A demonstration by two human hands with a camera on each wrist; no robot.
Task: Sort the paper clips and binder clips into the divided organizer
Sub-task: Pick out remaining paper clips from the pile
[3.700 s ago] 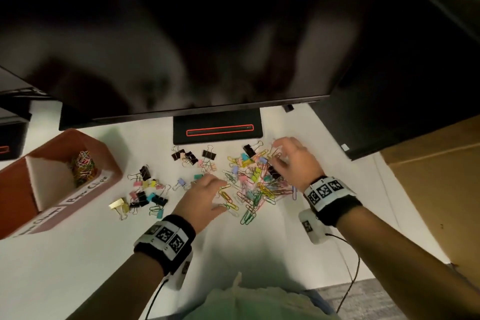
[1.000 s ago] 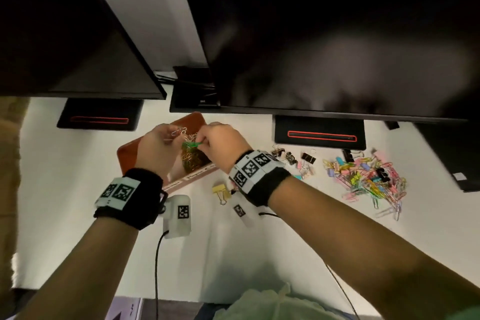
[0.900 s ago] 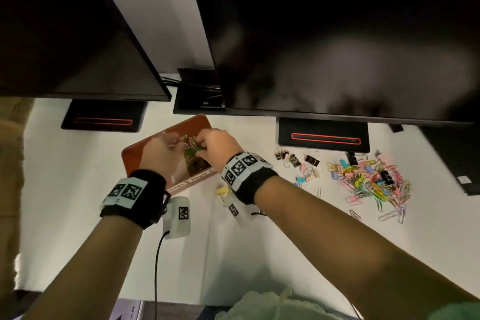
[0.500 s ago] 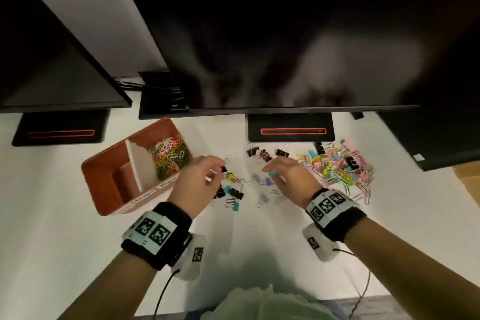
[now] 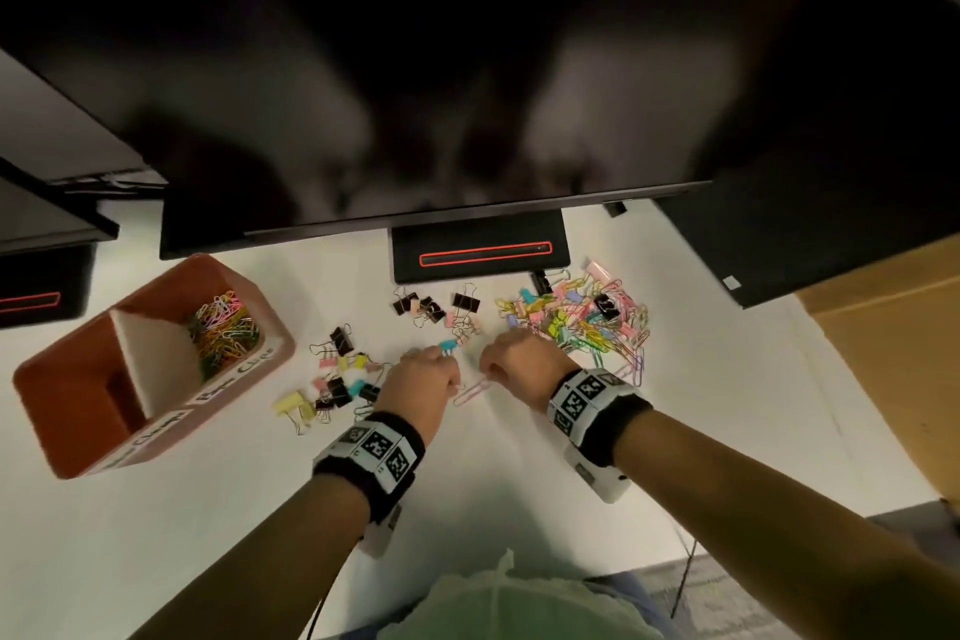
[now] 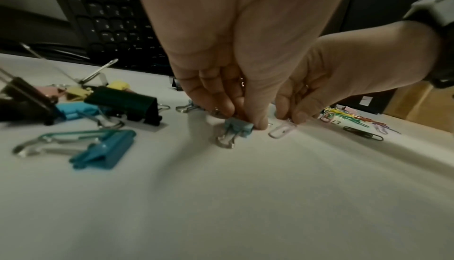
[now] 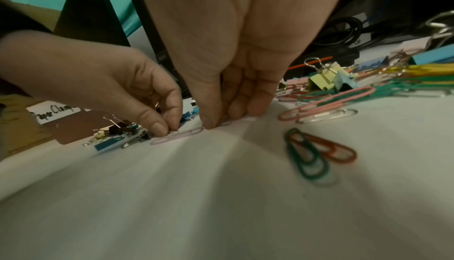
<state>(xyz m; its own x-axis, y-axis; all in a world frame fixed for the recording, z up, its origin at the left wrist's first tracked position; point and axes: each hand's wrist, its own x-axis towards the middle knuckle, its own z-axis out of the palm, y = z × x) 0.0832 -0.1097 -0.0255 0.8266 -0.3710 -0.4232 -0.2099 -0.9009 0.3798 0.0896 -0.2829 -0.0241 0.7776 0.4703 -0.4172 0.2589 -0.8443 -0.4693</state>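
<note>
At frame centre, left hand point(image 6: 236, 54) pinches a light-blue binder clip point(image 6: 239, 125) on the table point(image 5: 519, 473), right hand point(image 7: 236, 50) fingers a pink paper clip point(image 7: 178, 135), evidently gathering for the organizer point(image 5: 67, 437) at left.

The organizer point(image 5: 62, 411) is terracotta orange with a white divider point(image 5: 156, 364) and white labels lettered in black. Its paper clips point(image 5: 223, 327) are mixed yellow, green, pink and orange. Loose binder clips point(image 5: 332, 379) are black, pale yellow, pink and light blue. The desk point(image 5: 208, 509) is white. The wristbands point(image 5: 374, 452) are black with black-and-white square markers.
</note>
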